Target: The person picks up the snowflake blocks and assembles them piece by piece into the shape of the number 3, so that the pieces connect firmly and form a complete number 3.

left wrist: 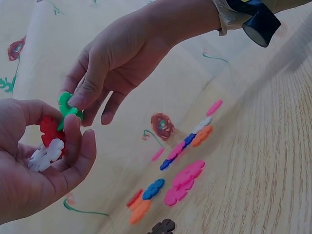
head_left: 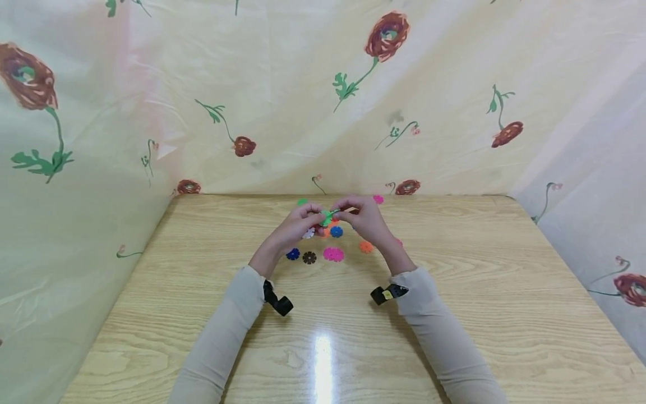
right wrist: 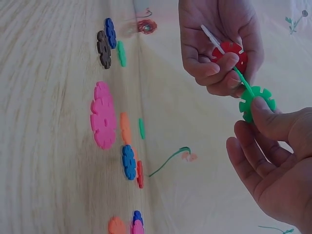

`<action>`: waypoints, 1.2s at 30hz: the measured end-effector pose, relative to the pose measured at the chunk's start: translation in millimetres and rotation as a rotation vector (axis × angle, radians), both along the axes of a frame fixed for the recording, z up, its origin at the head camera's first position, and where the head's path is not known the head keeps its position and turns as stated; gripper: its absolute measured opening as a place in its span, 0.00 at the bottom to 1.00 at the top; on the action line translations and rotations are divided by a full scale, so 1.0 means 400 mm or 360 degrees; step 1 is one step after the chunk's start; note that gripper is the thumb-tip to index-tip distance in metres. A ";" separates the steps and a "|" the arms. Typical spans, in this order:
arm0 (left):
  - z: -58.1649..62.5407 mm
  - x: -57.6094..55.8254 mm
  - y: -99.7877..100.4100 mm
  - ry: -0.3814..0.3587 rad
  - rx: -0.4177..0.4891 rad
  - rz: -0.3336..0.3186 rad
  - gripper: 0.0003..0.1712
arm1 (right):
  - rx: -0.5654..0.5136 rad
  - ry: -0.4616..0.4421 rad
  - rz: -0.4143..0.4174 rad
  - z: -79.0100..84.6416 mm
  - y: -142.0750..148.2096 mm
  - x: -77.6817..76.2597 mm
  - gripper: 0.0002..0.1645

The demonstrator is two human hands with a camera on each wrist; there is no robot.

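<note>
Four flower-shaped discs held between the hands. Right hand point(head_left: 367, 220): thumb and fingers pinch the outer green disc point(right wrist: 247, 101). Left hand point(head_left: 296, 225): curled fingers grip the red disc point(right wrist: 239, 56), with the white disc point(left wrist: 47, 155) and the second green disc point(right wrist: 242, 77), edge-on, beside it. All four are up off the table point(head_left: 333, 303), beyond the pink pair point(head_left: 333, 255).

Progress (judged): partway. Both greens appear slotted together; white appears slotted to red. Red-to-green join hidden by fingers; cannot tell. Remaining: loose discs, not picked up. Whether the pink pair is joined or merely overlapping: unclear.

Containers: none seen; loose discs lie directly on the wood. Relative to the pink pair: brown disc point(head_left: 309, 257) just left; dark blue disc point(head_left: 292, 254) farther left; blue disc point(head_left: 336, 232) just beyond; orange disc point(head_left: 365, 247) to the right; lone pink disc point(head_left: 378, 199) well beyond, rightward; loose green disc point(head_left: 302, 202) well beyond, leftward.
</note>
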State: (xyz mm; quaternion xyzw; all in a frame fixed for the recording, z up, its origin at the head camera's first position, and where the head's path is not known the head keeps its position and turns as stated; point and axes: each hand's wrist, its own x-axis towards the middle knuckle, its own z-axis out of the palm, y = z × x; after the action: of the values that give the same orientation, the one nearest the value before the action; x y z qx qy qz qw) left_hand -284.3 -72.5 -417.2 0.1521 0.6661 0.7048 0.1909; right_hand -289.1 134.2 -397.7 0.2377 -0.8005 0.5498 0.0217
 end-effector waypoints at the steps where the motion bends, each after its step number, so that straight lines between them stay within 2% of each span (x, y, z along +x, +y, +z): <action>1: 0.000 0.000 0.000 0.0002 0.0003 0.0000 0.07 | 0.0004 0.0009 -0.0006 -0.001 -0.002 0.000 0.04; 11: -0.005 0.003 0.011 -0.0016 -0.0016 0.0027 0.06 | 0.0133 0.0192 -0.0167 -0.019 -0.033 0.011 0.04; 17: -0.002 0.002 0.004 -0.0044 0.0011 0.0108 0.08 | 0.0085 0.0138 -0.0277 -0.022 -0.040 0.013 0.02; 25: 0.008 -0.001 -0.009 -0.0117 0.0048 0.0192 0.09 | -0.0009 0.0077 -0.0197 -0.020 -0.029 0.010 0.06; 36: 0.011 -0.002 -0.014 -0.0122 0.0065 0.0178 0.11 | -0.0108 0.0132 -0.0105 -0.027 -0.019 0.001 0.07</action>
State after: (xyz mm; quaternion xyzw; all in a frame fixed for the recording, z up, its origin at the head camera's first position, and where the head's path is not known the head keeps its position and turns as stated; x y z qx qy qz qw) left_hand -285.2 -78.0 -412.7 0.0914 0.6512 0.7332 0.1733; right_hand -288.6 126.6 -408.4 0.2330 -0.7872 0.5651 0.0810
